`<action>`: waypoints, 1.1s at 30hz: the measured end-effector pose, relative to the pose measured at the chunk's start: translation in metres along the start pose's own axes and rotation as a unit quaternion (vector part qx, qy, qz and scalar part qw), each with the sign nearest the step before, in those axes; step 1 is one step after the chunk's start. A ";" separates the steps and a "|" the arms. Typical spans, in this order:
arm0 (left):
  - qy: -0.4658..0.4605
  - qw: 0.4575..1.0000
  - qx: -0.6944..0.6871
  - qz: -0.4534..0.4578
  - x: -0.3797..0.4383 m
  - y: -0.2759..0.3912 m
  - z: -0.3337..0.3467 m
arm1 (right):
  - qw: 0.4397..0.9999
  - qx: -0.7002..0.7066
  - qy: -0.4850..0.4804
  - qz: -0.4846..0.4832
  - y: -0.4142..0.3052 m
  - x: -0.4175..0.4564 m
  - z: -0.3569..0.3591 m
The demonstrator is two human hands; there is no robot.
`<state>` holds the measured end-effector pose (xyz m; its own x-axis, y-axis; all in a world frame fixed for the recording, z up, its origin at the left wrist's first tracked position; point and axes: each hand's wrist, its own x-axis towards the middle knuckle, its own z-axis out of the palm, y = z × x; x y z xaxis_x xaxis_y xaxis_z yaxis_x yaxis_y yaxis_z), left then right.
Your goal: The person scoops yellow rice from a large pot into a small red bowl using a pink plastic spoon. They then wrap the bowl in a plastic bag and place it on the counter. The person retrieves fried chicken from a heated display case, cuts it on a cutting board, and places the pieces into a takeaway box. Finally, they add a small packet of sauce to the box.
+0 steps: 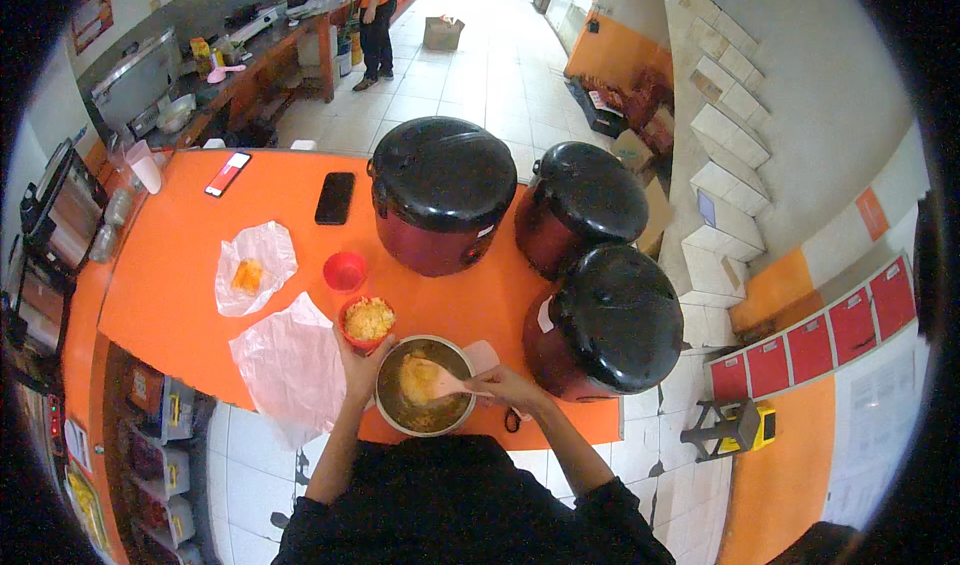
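My left hand [364,364] grips a small red bowl [367,349] heaped with yellow rice [369,318], just left of a round metal pot [385,415]. In my right hand [510,387] is a pale pink rice paddle [448,385], its blade inside the pot with a clump of rice [417,377] at it. An empty red bowl [345,272] stands beyond the filled one. To the left lies a sheet of white wrapping paper [289,370]. Farther off, a second paper [276,250] carries a golden-yellow piece of food [247,275].
Three dark red rice cookers with black lids [444,242] [551,235] [592,347] stand along the right of the orange table [180,265]. Two phones [334,198] [227,174] lie toward the far edge. A person [376,25] stands by the counter beyond; a cardboard box [443,34] sits on the floor.
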<state>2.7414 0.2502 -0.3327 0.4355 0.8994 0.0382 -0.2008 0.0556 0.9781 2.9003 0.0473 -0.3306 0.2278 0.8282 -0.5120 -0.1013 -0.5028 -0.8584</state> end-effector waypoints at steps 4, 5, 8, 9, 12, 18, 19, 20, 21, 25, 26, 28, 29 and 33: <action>-0.127 0.987 0.056 0.080 0.004 -0.008 -0.027 | 1.000 -0.015 0.018 0.007 -0.034 -0.039 -0.004; -0.175 0.980 0.050 0.079 0.002 -0.001 -0.028 | 0.999 -0.025 0.025 0.013 -0.034 -0.046 -0.010; -0.251 0.966 0.057 0.035 -0.014 0.008 -0.035 | 0.996 0.075 0.042 0.015 -0.023 -0.063 -0.020; -0.261 0.962 0.067 0.031 -0.019 0.012 -0.036 | 0.995 0.076 0.061 0.010 -0.022 -0.066 -0.020; -0.282 0.952 0.116 0.024 -0.032 0.016 -0.042 | 0.991 0.079 0.108 -0.019 -0.029 -0.077 -0.008; -0.309 0.947 0.006 -0.087 -0.045 0.018 -0.024 | 0.906 -0.177 0.300 -0.240 0.008 -0.062 0.056; -0.316 0.944 0.014 -0.096 -0.045 0.024 -0.020 | 0.881 -0.242 0.300 -0.275 0.015 -0.064 0.061; -0.319 0.942 0.024 -0.106 -0.046 0.030 -0.017 | 0.852 -0.304 0.293 -0.308 0.019 -0.065 0.066; -0.317 0.942 0.017 -0.110 -0.047 0.032 -0.015 | 0.858 -0.328 0.283 -0.275 0.021 -0.065 0.073; -0.323 0.929 0.032 -0.177 -0.047 0.042 -0.005 | 0.873 -0.379 0.240 -0.192 0.025 -0.068 0.097; -0.327 0.921 0.047 -0.205 -0.047 0.044 -0.004 | 0.883 -0.377 0.225 -0.165 0.023 -0.069 0.099; -0.361 0.918 0.067 -0.150 -0.043 0.037 -0.009 | 0.903 -0.355 0.195 -0.142 0.019 -0.069 0.100; -0.377 0.915 0.076 -0.123 -0.042 0.035 -0.010 | 0.913 -0.336 0.182 -0.143 0.019 -0.069 0.099; -0.406 0.870 0.278 0.020 -0.040 0.045 -0.007 | 0.949 -0.242 0.140 -0.147 -0.010 -0.075 0.092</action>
<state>2.7083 0.2195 -0.2914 0.9597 0.2808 -0.0139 0.1273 -0.3901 0.9119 2.7951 0.0133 -0.2864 0.4329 0.8861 -0.1658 0.4475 -0.3709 -0.8138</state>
